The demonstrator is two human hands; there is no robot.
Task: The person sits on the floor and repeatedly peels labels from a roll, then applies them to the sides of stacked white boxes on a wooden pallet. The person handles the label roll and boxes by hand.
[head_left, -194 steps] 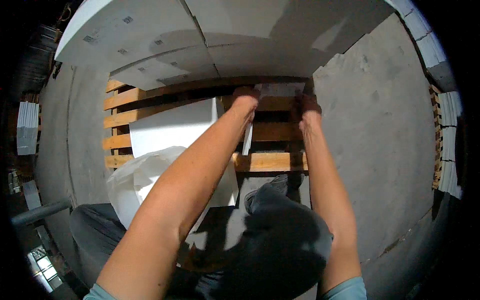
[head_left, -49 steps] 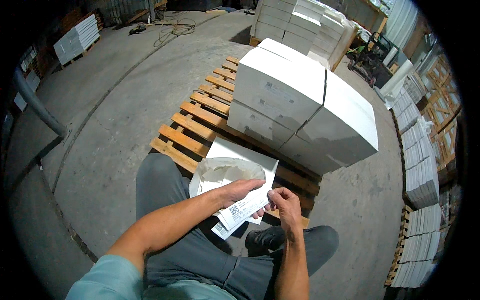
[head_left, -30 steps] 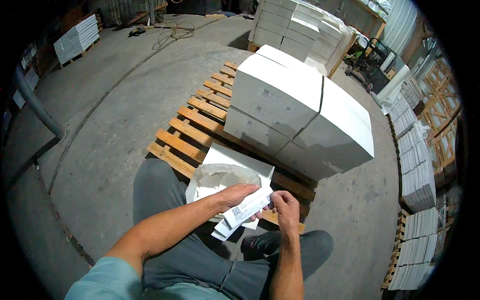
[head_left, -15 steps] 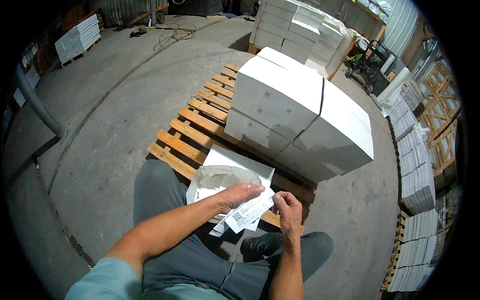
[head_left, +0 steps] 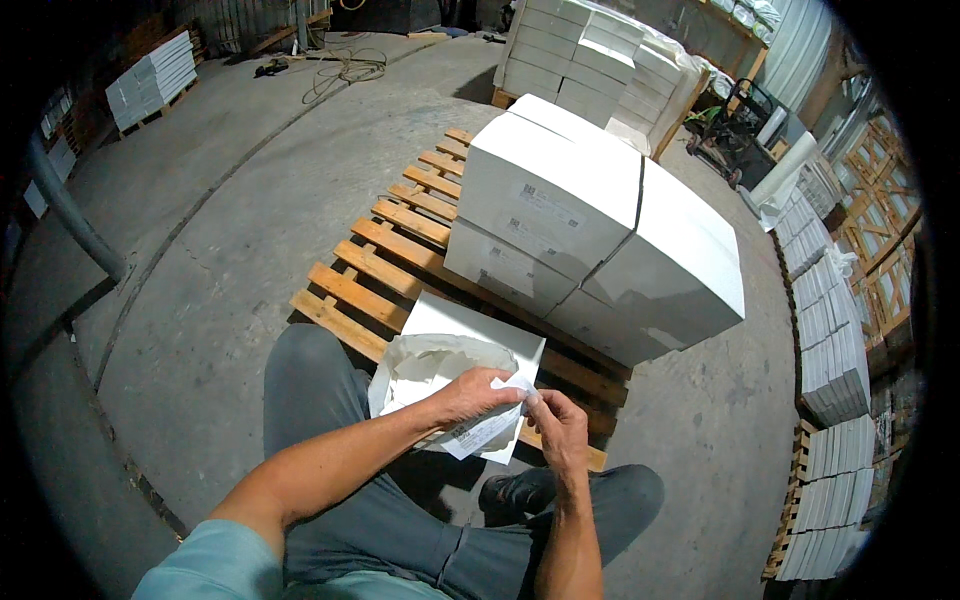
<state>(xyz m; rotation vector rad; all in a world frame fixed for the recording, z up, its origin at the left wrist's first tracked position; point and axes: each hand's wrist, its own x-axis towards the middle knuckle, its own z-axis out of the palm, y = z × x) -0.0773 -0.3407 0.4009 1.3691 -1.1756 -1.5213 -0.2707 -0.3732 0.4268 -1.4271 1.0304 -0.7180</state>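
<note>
My left hand is closed on a few white printed paper labels, which hang down at a slant over my lap. At the labels' upper end, the fingertips of my right hand pinch the edge of the top one, which is bent up there. Just left of my hands is an open white bag with crumpled edges and pale paper pieces inside. A flat white slab or box lies behind and partly under the bag. My fingers hide part of the labels.
A wooden pallet in front of me carries large strapped white boxes with printed marks. Behind stands another stack of pale blocks. Stacked white slabs line the right side. A hand cart and a hose are farther off.
My right hand has moved slightly left, up against my left hand. The top label, flat before, is now bent at its upper end, and the fanned labels are drawn closer together.
</note>
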